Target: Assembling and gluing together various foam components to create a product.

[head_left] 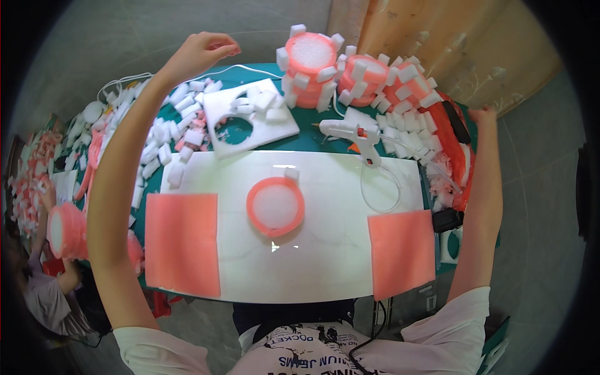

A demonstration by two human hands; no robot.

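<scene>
My left hand (203, 51) is raised over the far left of the table, fingers loosely bent and slightly apart, with nothing visible in them. At the far right edge, my right hand (483, 115) is beside a red plastic bag (461, 165); its fingers are too small and foreshortened to read. Between my arms, a round pink foam ring with a white centre (275, 206) lies on a glossy white board (325, 250). One small white foam block (291, 174) touches its upper rim. Pink foam sheets lie at the board's left (182, 244) and right (402, 253).
A white glue gun (353, 132) lies beyond the board. Pink foam cylinders studded with white blocks (310, 53) stand behind it. Loose white blocks (164, 134) and a foam slab with a round hole (275, 128) are at the left. Another person (53, 294) works at far left.
</scene>
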